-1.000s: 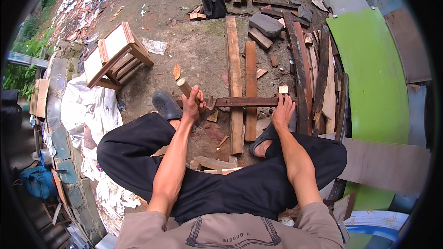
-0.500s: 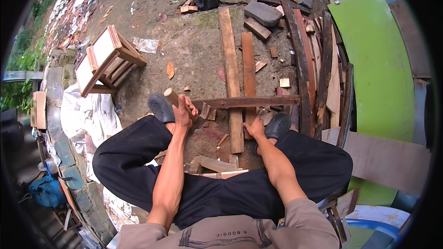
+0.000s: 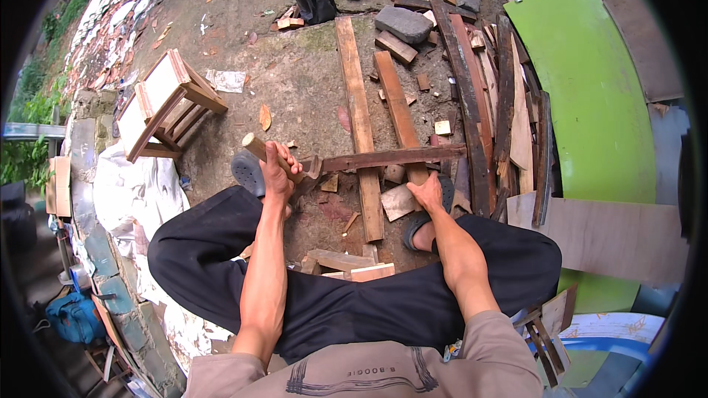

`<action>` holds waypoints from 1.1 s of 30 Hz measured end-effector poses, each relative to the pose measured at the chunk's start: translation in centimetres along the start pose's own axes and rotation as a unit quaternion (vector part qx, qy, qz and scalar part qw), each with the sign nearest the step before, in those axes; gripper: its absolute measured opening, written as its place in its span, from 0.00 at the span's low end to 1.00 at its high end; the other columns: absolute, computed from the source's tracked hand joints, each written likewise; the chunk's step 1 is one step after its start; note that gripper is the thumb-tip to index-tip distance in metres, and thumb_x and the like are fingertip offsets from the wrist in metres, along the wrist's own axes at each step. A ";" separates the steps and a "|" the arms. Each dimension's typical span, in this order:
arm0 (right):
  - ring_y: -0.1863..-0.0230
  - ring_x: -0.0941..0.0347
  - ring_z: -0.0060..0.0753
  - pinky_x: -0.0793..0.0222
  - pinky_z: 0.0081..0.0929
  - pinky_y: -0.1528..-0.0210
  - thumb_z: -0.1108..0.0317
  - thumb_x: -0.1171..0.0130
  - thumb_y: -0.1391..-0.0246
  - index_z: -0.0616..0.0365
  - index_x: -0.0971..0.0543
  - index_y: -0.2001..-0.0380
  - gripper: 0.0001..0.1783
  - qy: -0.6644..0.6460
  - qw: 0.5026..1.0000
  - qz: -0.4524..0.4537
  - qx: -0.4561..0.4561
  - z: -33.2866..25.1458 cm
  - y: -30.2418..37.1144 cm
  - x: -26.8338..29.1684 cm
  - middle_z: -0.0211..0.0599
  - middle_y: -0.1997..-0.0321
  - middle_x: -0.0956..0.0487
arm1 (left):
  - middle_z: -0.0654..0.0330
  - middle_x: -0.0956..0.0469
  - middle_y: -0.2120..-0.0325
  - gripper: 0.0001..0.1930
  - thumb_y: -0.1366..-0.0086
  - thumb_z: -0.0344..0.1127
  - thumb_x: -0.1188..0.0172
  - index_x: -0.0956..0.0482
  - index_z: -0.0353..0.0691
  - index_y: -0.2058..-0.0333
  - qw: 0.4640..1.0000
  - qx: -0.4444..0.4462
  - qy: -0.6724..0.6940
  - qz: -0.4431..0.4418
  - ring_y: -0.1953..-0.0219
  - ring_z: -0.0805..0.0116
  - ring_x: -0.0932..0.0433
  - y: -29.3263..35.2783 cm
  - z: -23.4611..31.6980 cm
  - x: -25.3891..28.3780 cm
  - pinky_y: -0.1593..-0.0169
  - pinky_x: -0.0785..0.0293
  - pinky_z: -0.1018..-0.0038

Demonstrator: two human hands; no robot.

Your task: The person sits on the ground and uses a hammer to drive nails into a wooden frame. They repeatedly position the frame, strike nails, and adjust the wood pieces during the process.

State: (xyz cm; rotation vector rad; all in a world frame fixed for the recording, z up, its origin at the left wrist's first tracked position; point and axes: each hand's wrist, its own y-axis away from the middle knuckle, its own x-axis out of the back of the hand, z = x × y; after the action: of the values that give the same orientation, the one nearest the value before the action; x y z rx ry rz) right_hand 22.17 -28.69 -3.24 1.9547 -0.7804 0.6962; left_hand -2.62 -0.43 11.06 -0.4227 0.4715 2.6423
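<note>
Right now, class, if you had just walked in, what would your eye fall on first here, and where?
Probably the bright green panel, on the right side. Next, in the middle, a dark wooden strip lies across two lighter boards; near its left end, the left grip holds a wooden-handled tool. At upper left, a small white-topped wooden frame stands out.
</note>
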 end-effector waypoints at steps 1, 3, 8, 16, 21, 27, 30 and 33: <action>0.44 0.29 0.64 0.32 0.46 0.42 0.50 0.30 0.64 0.72 0.40 0.44 0.50 0.022 0.999 -0.002 -0.033 -1.7 0.6 2.2 0.68 0.46 0.27 | 0.67 0.37 0.83 0.31 0.38 0.70 0.45 0.36 0.46 0.76 1.000 -0.008 -0.015 0.016 0.85 0.74 0.34 0.0 0.1 -0.2 0.76 0.32 0.73; 0.45 0.28 0.64 0.31 0.47 0.43 0.50 0.30 0.64 0.71 0.41 0.45 0.50 0.061 0.998 0.017 0.016 -0.3 -0.6 4.8 0.69 0.46 0.27 | 0.66 0.36 0.84 0.29 0.38 0.66 0.43 0.35 0.44 0.78 0.997 -0.017 -0.053 0.048 0.84 0.74 0.33 -0.1 -0.2 -1.4 0.76 0.33 0.73; 0.40 0.32 0.59 0.35 0.50 0.39 0.54 0.27 0.60 0.60 0.40 0.42 0.46 0.178 0.983 0.037 -0.019 1.7 -0.9 6.4 0.57 0.43 0.29 | 0.68 0.32 0.87 0.21 0.40 0.48 0.34 0.30 0.44 0.84 0.971 -0.036 -0.213 0.101 0.82 0.77 0.33 0.9 -1.1 -1.8 0.75 0.38 0.74; 0.48 0.28 0.52 0.33 0.50 0.47 0.57 0.25 0.64 0.55 0.31 0.51 0.37 0.352 0.922 0.153 -0.052 10.8 -2.4 14.2 0.45 0.50 0.27 | 0.68 0.34 0.88 0.19 0.38 0.44 0.36 0.31 0.42 0.83 0.993 -0.029 -0.081 0.078 0.86 0.77 0.33 1.3 -1.5 -1.2 0.80 0.37 0.76; 0.53 0.25 0.56 0.30 0.51 0.51 0.61 0.25 0.67 0.56 0.30 0.58 0.32 0.402 0.899 0.171 0.041 11.5 -2.7 24.7 0.48 0.58 0.21 | 0.68 0.34 0.86 0.17 0.38 0.41 0.38 0.31 0.43 0.81 0.984 -0.043 -0.170 0.016 0.85 0.78 0.33 -0.3 -3.5 -2.4 0.80 0.35 0.77; 0.55 0.25 0.57 0.29 0.52 0.56 0.65 0.29 0.67 0.58 0.30 0.62 0.27 0.452 0.867 0.178 0.113 5.9 -2.3 33.5 0.49 0.61 0.20 | 0.64 0.31 0.87 0.17 0.39 0.40 0.37 0.30 0.39 0.82 0.972 -0.031 -0.231 -0.018 0.84 0.77 0.31 -2.4 -7.5 -2.7 0.78 0.34 0.73; 0.59 0.24 0.59 0.28 0.52 0.60 0.67 0.34 0.66 0.59 0.29 0.64 0.23 0.467 0.853 0.207 0.108 5.2 -0.4 35.8 0.51 0.64 0.21 | 0.56 0.29 0.87 0.17 0.43 0.41 0.35 0.26 0.33 0.80 0.925 -0.117 -0.361 0.014 0.83 0.68 0.31 -1.8 -8.6 -3.5 0.75 0.32 0.65; 0.60 0.24 0.61 0.27 0.52 0.61 0.66 0.34 0.66 0.60 0.28 0.64 0.22 0.461 0.853 0.232 0.080 5.1 1.5 36.9 0.53 0.65 0.20 | 0.51 0.28 0.84 0.16 0.44 0.41 0.34 0.24 0.32 0.76 0.918 -0.116 -0.379 -0.011 0.80 0.64 0.29 -1.8 -8.4 -3.7 0.72 0.30 0.64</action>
State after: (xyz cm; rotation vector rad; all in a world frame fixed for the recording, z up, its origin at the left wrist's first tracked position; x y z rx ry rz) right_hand 45.61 -42.89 22.07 1.2816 -0.5659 1.8549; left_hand 3.25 -3.42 4.43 0.5286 -0.0991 2.5802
